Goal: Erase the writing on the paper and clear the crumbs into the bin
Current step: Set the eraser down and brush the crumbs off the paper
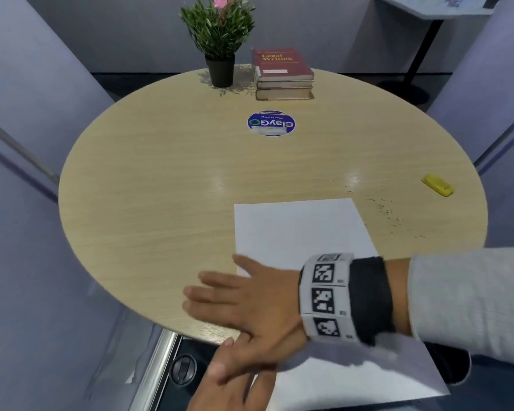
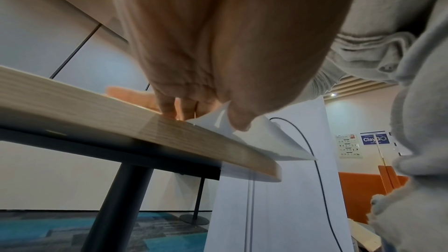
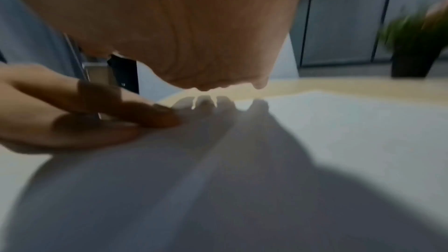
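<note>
A white paper (image 1: 297,229) lies at the near right of the round wooden table (image 1: 161,188) and overhangs its front edge; no writing shows on it. My right hand (image 1: 235,295) lies flat over the paper's left side, fingers straight and pointing left. My left hand (image 1: 232,372) reaches up from below the table's edge and pinches the paper (image 2: 266,141) between thumb (image 2: 238,122) and fingers. Dark eraser crumbs (image 1: 386,212) are scattered on the table right of the sheet. A yellow eraser (image 1: 437,185) lies near the right rim.
A potted plant (image 1: 220,40) and a stack of books (image 1: 282,75) stand at the far side, with a round blue sticker (image 1: 271,123) in front of them. Below the near edge is a dark container with a metal rim (image 1: 184,366). Grey partitions stand on both sides.
</note>
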Motion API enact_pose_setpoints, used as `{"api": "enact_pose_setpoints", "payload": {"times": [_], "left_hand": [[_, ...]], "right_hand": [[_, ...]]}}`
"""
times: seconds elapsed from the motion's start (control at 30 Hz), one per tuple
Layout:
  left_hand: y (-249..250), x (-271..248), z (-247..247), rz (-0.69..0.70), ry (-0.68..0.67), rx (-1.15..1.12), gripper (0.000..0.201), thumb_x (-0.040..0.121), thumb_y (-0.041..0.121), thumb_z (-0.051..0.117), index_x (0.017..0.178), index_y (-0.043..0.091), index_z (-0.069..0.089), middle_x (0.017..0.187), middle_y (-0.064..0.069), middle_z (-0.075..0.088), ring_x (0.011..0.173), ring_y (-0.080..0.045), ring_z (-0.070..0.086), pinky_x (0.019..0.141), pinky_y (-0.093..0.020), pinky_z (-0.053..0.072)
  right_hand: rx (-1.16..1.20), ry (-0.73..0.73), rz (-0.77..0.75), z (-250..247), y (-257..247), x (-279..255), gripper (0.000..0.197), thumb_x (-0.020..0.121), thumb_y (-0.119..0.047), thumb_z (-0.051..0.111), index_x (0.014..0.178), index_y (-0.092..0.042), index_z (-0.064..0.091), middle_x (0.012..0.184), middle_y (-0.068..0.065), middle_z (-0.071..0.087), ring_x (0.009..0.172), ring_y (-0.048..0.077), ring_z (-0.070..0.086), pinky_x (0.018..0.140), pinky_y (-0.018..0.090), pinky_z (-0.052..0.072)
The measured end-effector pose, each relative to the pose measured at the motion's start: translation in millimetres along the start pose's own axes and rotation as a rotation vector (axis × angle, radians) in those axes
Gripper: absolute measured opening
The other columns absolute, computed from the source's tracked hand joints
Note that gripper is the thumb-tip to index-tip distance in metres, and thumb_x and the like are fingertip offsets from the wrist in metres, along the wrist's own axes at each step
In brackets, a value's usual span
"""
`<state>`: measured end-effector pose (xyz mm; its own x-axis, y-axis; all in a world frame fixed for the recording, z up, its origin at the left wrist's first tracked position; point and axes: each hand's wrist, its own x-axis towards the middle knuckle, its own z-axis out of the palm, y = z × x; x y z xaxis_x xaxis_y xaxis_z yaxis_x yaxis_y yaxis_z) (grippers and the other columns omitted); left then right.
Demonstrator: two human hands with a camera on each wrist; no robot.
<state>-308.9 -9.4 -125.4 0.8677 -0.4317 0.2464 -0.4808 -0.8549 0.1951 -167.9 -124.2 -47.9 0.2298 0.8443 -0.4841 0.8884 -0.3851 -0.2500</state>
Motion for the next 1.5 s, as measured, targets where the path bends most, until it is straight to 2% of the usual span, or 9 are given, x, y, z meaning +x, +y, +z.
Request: {"api": "enact_pose_setpoints", "payload": {"times": [0.1, 0.3, 0.5, 0.7, 0.87, 1.1, 1.23, 1.33, 1.5], "left_hand": [[5.0, -1.2, -3.1, -0.007, -0.011, -0.072, 0.042, 0.092, 0.034, 0.032, 0.127, 0.019, 0.051, 0.135, -0.004, 0.054, 0.129, -0.022, 0.045, 0.108, -0.031, 0.025], [9.5, 5.9, 1.2, -0.060, 0.113, -0.106, 0.043, 0.094, 0.044, 0.026, 0.118, 0.023, 0.055, 0.124, 0.000, 0.063, 0.119, -0.020, 0.058, 0.097, -0.034, 0.037], [13.5, 9.8, 3.0, -0.060, 0.206, -0.057, 0.038, 0.095, 0.038, 0.025, 0.114, 0.023, 0.054, 0.115, -0.001, 0.068, 0.108, -0.022, 0.063, 0.088, -0.038, 0.049], [8.2, 7.5, 10.5, -0.033, 0.247, -0.019, 0.040, 0.090, 0.042, 0.031, 0.114, 0.021, 0.055, 0.118, -0.002, 0.065, 0.115, -0.020, 0.059, 0.087, -0.037, 0.050], [-3.9, 13.1, 12.9, 0.059, 0.388, 0.143, 0.028, 0.096, 0.024, 0.030, 0.105, 0.016, 0.055, 0.100, -0.008, 0.071, 0.107, -0.021, 0.060, 0.105, -0.028, 0.030], [-7.1, 11.9, 9.8, 0.059, 0.385, 0.095, 0.034, 0.098, 0.033, 0.024, 0.105, 0.018, 0.053, 0.099, -0.008, 0.071, 0.101, -0.015, 0.054, 0.074, -0.034, 0.043], [-21.7, 6.8, -4.4, 0.046, 0.296, 0.128, 0.039, 0.096, 0.040, 0.025, 0.106, 0.016, 0.054, 0.108, -0.010, 0.065, 0.101, -0.026, 0.066, 0.070, -0.037, 0.054], [-25.9, 0.2, -16.2, -0.094, 0.163, 0.069, 0.037, 0.084, 0.039, 0.033, 0.108, 0.022, 0.055, 0.109, -0.006, 0.069, 0.123, -0.008, 0.049, 0.089, -0.029, 0.039], [-36.2, -2.2, -45.3, -0.115, -0.065, 0.036, 0.055, 0.088, 0.060, 0.023, 0.116, 0.025, 0.053, 0.119, -0.002, 0.065, 0.138, 0.004, 0.022, 0.103, -0.022, 0.021]], "right_hand": [[0.042, 0.081, 0.116, 5.3, 18.6, -6.8, 0.080, 0.084, -0.080, 0.010, 0.148, -0.040, -0.017, 0.154, -0.023, -0.026, 0.143, 0.003, -0.026, 0.115, 0.050, -0.020], [0.150, 0.100, 0.798, -2.8, 128.3, -88.4, 0.104, 0.067, -0.084, 0.002, 0.150, -0.025, -0.019, 0.157, -0.011, -0.026, 0.145, 0.006, -0.021, 0.119, 0.048, -0.009], [0.107, 0.080, 0.360, 18.3, 53.1, -66.1, 0.093, 0.078, -0.083, 0.005, 0.146, -0.028, -0.027, 0.151, -0.015, -0.036, 0.139, 0.002, -0.034, 0.112, 0.039, -0.025], [0.057, 0.055, 0.706, 14.1, 123.0, -118.7, 0.110, 0.061, -0.091, -0.010, 0.146, -0.023, -0.030, 0.152, -0.009, -0.037, 0.143, 0.009, -0.028, 0.117, 0.051, -0.015], [0.066, -0.054, 0.272, 37.2, 47.7, -121.1, 0.097, 0.077, -0.084, 0.006, 0.143, -0.025, -0.034, 0.147, -0.015, -0.045, 0.135, 0.001, -0.040, 0.107, 0.046, -0.030], [0.044, 0.008, 0.733, 32.3, 128.4, -168.4, 0.101, 0.069, -0.085, -0.010, 0.145, -0.021, -0.031, 0.153, -0.005, -0.036, 0.138, 0.007, -0.035, 0.114, 0.054, -0.019], [0.021, 0.036, 0.478, 31.3, 79.2, -143.6, 0.095, 0.078, -0.082, 0.000, 0.145, -0.021, -0.030, 0.150, -0.006, -0.039, 0.139, 0.010, -0.036, 0.109, 0.051, -0.027], [0.069, 0.018, 0.389, 45.1, 69.4, -131.5, 0.095, 0.078, -0.084, 0.003, 0.144, -0.025, -0.032, 0.150, -0.012, -0.040, 0.138, 0.003, -0.036, 0.109, 0.048, -0.028], [0.094, 0.061, 0.758, 27.2, 126.3, -153.7, 0.107, 0.065, -0.089, -0.012, 0.146, -0.022, -0.028, 0.155, -0.007, -0.032, 0.145, 0.010, -0.025, 0.116, 0.057, -0.012]]}}
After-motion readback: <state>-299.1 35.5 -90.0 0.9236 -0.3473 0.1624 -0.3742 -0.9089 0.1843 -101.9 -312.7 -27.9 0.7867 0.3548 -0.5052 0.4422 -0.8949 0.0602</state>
